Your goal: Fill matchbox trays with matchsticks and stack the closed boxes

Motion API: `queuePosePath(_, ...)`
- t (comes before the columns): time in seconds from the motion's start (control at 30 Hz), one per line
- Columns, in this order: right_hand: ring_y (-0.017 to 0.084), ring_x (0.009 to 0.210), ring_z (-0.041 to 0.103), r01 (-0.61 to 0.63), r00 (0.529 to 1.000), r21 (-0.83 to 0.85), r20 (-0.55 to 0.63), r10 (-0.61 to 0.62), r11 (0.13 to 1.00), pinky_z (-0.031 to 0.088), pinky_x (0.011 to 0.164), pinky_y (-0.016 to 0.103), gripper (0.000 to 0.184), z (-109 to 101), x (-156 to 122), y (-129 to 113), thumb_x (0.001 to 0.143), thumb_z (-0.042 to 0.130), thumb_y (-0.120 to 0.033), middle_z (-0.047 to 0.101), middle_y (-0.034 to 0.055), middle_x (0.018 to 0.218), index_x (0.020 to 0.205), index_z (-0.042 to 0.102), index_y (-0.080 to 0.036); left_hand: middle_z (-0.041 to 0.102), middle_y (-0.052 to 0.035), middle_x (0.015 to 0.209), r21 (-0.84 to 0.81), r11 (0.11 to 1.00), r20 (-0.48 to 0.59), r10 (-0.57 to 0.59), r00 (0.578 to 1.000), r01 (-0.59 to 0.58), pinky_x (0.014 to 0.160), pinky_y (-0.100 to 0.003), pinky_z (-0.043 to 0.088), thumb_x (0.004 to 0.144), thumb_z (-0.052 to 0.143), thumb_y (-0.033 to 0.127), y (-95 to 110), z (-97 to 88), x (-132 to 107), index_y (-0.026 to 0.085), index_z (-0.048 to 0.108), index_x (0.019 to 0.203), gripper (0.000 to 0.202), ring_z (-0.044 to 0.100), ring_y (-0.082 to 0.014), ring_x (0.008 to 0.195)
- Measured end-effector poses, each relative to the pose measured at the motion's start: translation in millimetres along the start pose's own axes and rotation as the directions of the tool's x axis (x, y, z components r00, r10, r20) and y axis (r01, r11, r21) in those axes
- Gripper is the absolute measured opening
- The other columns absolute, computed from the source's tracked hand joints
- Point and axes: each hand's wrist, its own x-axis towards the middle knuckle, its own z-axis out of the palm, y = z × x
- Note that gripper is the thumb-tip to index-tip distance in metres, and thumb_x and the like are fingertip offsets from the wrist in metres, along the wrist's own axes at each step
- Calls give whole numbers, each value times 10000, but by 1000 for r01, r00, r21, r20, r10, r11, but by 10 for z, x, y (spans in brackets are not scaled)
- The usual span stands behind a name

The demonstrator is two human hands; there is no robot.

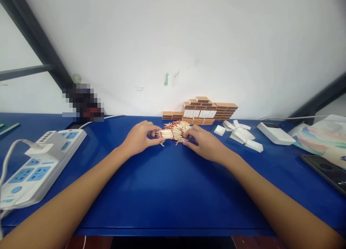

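My left hand (141, 138) is closed on a small white matchbox tray (165, 134), thumb in front and fingers behind. Several red-tipped matches lie side by side in the tray. Right of it and behind it spreads a loose pile of matches (180, 128) on the blue table (173, 191). My right hand (203, 142) reaches into the pile's right side. Its thumb and forefinger are bent towards each other with a small gap between the tips; whether a match is between them is hard to see.
Stacked brown matchboxes (225, 112) stand against the wall behind the pile. Several white matchbox trays (240, 134) lie loose to the right. Further right are a white device (275, 133), a patterned soft pack (319, 137) and a phone (324, 169). A power strip (35, 173) with cables occupies the left.
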Motion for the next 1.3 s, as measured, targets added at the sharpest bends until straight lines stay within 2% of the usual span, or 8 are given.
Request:
queuePosePath(0.27,196,802,586,-43,997,8,65,43,999,442,701,322,182,-25,3,6,1027,562,-301,609,75,980,868,563,-213,657,-3,769,22,1000,23,11,1000,-11,676,-296,400,873,806,420,51,20,2,225,807,1056,268,540,-164,747)
queuePosePath(0.47,188,772,594,-25,997,19,79,24,1000,454,695,315,173,-63,-24,6,1036,524,-294,607,65,963,884,555,-217,665,-10,778,22,1000,33,-3,999,2,685,-299,408,865,809,424,71,20,-6,218,803,1066,288,547,-172,764)
queuePosePath(0.73,186,761,574,21,998,61,65,-25,998,439,676,306,191,-52,-14,35,1021,566,-314,599,61,928,861,575,-210,666,-14,783,17,999,30,26,999,-27,684,-294,403,870,803,425,64,38,-14,221,800,1073,288,545,-173,757)
queuePosePath(1.0,187,754,594,-14,992,14,125,12,1000,439,684,308,169,-101,-42,14,1041,532,-270,610,64,977,884,560,-214,663,-5,789,30,999,22,21,1000,-22,696,-294,409,880,800,429,37,8,-13,221,793,1115,314,544,-167,759)
queuePosePath(1.07,194,762,595,-25,994,-12,104,26,1000,441,699,319,169,-126,-40,34,1054,509,-279,602,68,989,904,552,-214,663,-5,789,29,999,23,16,1000,-16,693,-292,406,875,805,425,38,8,-15,224,794,1107,308,545,-166,757)
queuePosePath(1.13,200,772,590,-5,1000,-14,27,5,1000,442,713,327,166,-149,-34,40,1054,511,-290,592,66,987,908,537,-217,659,-4,776,12,1000,30,21,999,-21,687,-292,404,862,816,417,61,22,-22,222,797,1084,296,545,-168,753)
queuePosePath(1.23,201,793,579,75,994,58,-80,-70,996,448,721,324,167,-164,-28,-33,1055,524,-308,583,58,973,911,528,-225,650,-2,767,-35,999,53,35,998,-33,679,-290,406,854,824,429,139,57,-38,218,793,1054,292,540,-167,740)
queuePosePath(1.3,194,807,575,122,989,127,-101,-109,984,458,727,316,157,-153,-35,-133,1063,518,-307,579,52,975,928,535,-228,641,3,763,-73,996,58,46,997,-42,677,-287,409,856,823,436,207,78,-49,221,789,1045,289,538,-163,730)
